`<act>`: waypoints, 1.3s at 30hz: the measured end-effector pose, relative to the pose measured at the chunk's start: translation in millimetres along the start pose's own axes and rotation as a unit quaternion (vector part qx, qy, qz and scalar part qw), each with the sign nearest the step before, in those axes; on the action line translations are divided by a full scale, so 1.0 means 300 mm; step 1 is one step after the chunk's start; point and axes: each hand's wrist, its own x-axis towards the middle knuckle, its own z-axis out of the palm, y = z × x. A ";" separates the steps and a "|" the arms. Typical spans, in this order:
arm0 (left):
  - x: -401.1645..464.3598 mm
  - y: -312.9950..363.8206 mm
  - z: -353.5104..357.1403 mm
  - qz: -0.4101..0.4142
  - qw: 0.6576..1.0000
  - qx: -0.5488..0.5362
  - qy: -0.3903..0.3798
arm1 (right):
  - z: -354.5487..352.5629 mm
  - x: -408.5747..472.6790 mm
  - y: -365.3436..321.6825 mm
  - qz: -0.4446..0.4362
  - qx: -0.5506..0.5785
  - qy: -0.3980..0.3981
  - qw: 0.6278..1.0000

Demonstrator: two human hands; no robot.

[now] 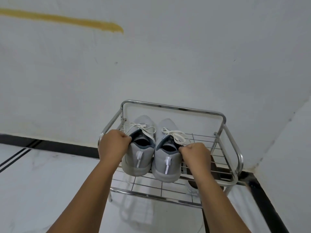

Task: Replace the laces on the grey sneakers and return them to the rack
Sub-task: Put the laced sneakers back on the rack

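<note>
My left hand (111, 145) grips the left grey sneaker (139, 148) by its collar, my right hand (196, 154) the right sneaker (167, 158); both sit side by side on the chrome rack (173, 108), white laces (175, 134) tied.

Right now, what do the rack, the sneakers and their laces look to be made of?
Shiny tubular shoe rack: probably chromed or stainless steel, given its mirror-like glare and thin wire shelf.
Pale grey sneakers: apparently matte knit or mesh fabric over a smooth, rubbery-looking sole, with a glossy heel strip.
Flat off-white laces: likely woven cotton or polyester; dull, limp bows.
</note>
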 end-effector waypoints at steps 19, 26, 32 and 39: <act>0.065 -0.102 0.038 0.048 0.948 -0.153 -0.274 | -0.038 0.070 0.063 0.004 0.282 -0.376 0.883; 0.022 -0.117 0.110 0.100 0.967 -0.140 -0.186 | 0.053 0.026 0.041 -0.088 0.162 -0.206 0.961; 0.015 -0.140 0.126 0.102 0.969 -0.155 -0.164 | 0.091 0.011 0.049 -0.103 0.163 -0.156 0.969; 0.022 -0.145 0.132 0.123 0.970 -0.148 -0.149 | 0.096 0.000 0.048 -0.095 0.183 -0.158 0.966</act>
